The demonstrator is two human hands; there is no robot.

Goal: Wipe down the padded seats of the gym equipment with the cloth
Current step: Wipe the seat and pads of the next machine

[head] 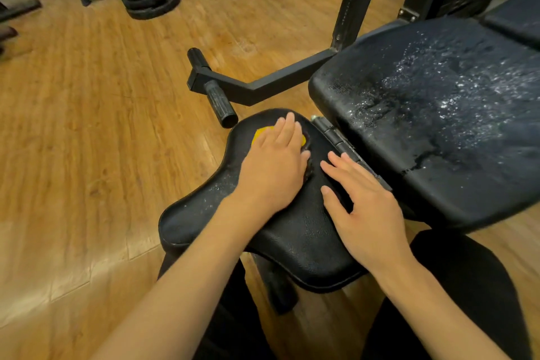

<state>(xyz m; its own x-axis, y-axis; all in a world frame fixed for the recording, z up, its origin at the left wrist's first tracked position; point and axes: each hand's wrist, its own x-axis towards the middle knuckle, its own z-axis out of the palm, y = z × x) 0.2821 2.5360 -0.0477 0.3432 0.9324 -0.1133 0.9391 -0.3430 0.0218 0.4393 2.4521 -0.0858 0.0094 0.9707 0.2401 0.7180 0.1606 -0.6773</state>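
Cracked black seat pad (306, 231) above wood-plank floor (87, 126), weight plates (150, 0) beyond

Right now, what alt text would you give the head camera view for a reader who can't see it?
A person's left hand presses a yellow cloth flat on a small black padded seat, while the right hand rests flat beside it. To the right, a larger black pad glistens with droplets.

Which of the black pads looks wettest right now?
The large pad on the right, past the hinge: shiny droplets cover its top. The small curved seat under the left hand and right hand shows only faint specks near its left side.
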